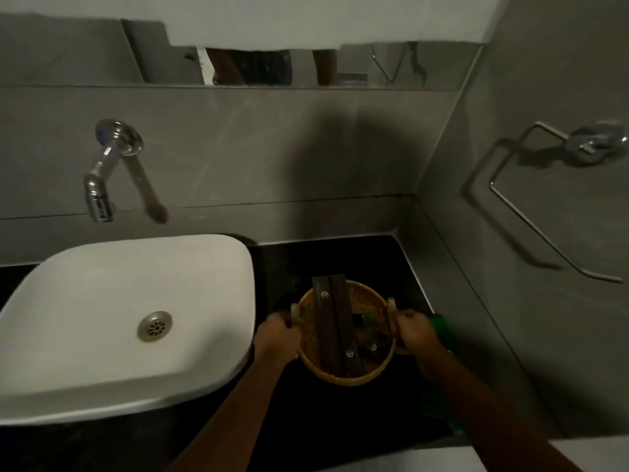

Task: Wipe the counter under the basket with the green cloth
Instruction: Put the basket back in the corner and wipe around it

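A round woven yellow basket (369, 373) sits over the black counter (326, 260), right of the sink. It holds two long dark brown boxes and some small dark packets. My left hand (277, 338) grips the basket's left handle and my right hand (413, 332) grips its right handle. The green cloth (442, 335) lies on the counter beside and under my right forearm, against the right wall; my arm hides much of it. I cannot tell whether the basket rests on the counter or is lifted.
A white square basin (102, 335) with a metal drain fills the left. A chrome tap (102, 172) juts from the back wall above it. A metal towel ring (544, 199) hangs on the right wall. A mirror strip runs along the top.
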